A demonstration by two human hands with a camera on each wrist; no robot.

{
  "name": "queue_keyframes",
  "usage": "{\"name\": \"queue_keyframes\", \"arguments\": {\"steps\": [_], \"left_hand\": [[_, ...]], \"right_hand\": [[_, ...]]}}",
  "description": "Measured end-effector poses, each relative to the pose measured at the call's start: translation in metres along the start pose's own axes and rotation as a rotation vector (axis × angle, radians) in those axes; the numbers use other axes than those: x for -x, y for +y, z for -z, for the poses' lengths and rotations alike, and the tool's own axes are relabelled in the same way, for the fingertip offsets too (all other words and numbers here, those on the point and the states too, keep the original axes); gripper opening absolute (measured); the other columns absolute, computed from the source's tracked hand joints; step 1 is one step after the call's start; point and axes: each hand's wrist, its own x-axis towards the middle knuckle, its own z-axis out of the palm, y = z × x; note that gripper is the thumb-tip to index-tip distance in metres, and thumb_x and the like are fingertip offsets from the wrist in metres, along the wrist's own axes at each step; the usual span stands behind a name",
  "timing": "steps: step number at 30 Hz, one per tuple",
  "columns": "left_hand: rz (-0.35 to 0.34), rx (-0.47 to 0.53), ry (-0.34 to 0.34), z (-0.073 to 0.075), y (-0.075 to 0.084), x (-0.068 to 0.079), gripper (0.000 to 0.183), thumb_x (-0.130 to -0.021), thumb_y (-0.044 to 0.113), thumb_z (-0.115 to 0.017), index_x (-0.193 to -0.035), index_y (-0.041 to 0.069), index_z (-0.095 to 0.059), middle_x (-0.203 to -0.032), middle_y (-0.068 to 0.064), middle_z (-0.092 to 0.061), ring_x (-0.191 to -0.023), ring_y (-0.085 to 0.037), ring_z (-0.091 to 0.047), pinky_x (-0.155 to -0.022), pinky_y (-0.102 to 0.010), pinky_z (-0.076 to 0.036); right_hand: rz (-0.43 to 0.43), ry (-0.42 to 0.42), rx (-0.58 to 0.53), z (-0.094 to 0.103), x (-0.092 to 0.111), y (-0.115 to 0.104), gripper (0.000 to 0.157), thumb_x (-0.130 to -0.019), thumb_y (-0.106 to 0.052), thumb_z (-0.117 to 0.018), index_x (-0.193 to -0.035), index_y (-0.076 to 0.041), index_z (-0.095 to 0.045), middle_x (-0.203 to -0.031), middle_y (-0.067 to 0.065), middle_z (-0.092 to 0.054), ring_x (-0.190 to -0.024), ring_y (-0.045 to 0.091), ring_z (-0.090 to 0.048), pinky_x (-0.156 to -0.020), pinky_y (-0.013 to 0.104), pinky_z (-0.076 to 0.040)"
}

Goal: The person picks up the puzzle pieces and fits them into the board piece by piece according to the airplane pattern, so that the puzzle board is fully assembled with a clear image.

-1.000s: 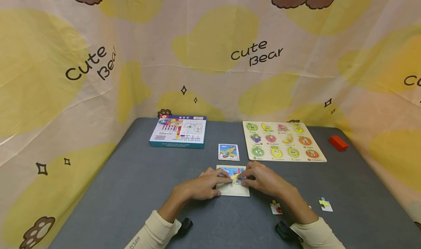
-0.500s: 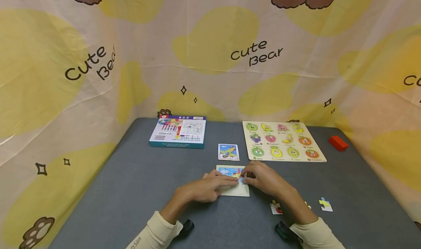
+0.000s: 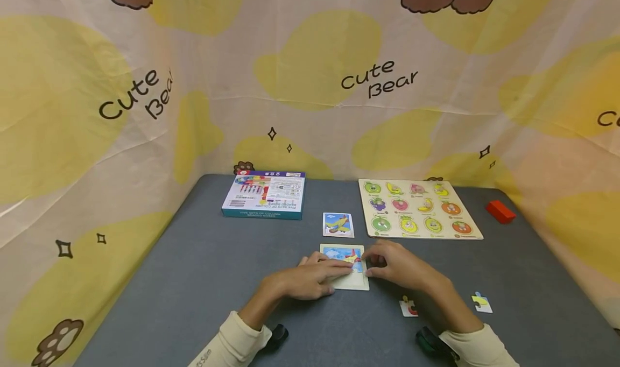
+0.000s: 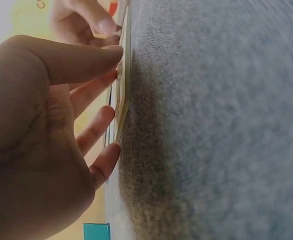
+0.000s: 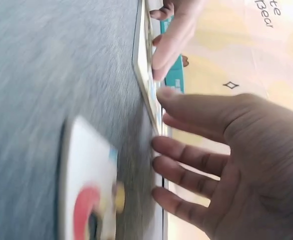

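Note:
A small puzzle tray (image 3: 357,283), partly filled with airplane picture pieces (image 3: 334,252), lies on the grey table. My left hand (image 3: 310,279) rests across it with fingers extended over the pieces; in the left wrist view its thumb and fingertips (image 4: 104,115) are at the tray's edge. Beside the right edge is my right hand (image 3: 402,265), fingers loosely bent and nothing held between them. Its thumb (image 5: 186,104) comes right up to the tray rim in the right wrist view. Near my right forearm lies a loose jigsaw piece (image 3: 409,306) with a red mark.
Another loose piece (image 3: 481,303) lies farther right. Behind the tray is an airplane picture card (image 3: 338,225). A fruit board (image 3: 421,232), a red block (image 3: 500,212) and a boxed set (image 3: 261,214) stand toward the back, before a printed cloth wall (image 3: 310,125).
My right hand has slid from the middle of the puzzle to its right edge, withdrawing from the pieces. The left fingers have reached farther right and straightened over the picture.

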Motion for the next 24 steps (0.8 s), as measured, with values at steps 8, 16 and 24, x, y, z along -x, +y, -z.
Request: {"name": "queue_keyframes", "arguments": {"steps": [8, 16, 24], "left_hand": [[-0.065, -0.005, 0.042, -0.016, -0.024, -0.008, 0.064, -0.104, 0.021, -0.062, -0.163, 0.037, -0.043, -0.168, 0.016, -0.038, -0.137, -0.019, -0.035, -0.102, -0.042, -0.03], [-0.065, -0.028, 0.022, -0.005, -0.012, -0.003, 0.064, -0.104, 0.018, -0.062, -0.164, 0.032, -0.042, -0.168, 0.013, -0.038, -0.138, -0.019, -0.036, -0.101, -0.042, -0.032], [-0.075, -0.029, 0.035, -0.011, -0.017, -0.004, 0.063, -0.105, 0.022, -0.06, -0.164, 0.034, -0.042, -0.169, 0.013, -0.038, -0.14, -0.02, -0.035, -0.102, -0.042, -0.032]], "right_hand": [[-0.072, -0.074, 0.004, 0.011, 0.036, 0.006, 0.041, -0.088, -0.037, -0.087, -0.123, -0.017, -0.077, -0.105, -0.011, -0.065, -0.098, 0.012, -0.056, -0.085, 0.036, -0.049], [-0.075, -0.053, 0.024, 0.015, 0.073, 0.015, 0.04, -0.085, -0.042, -0.088, -0.118, -0.023, -0.078, -0.104, -0.018, -0.064, -0.099, 0.007, -0.054, -0.086, 0.032, -0.049], [0.009, -0.01, 0.067, 0.016, 0.095, 0.024, 0.032, -0.081, -0.04, -0.091, -0.107, -0.024, -0.081, -0.099, -0.019, -0.065, -0.095, 0.002, -0.053, -0.082, 0.031, -0.049]]}}
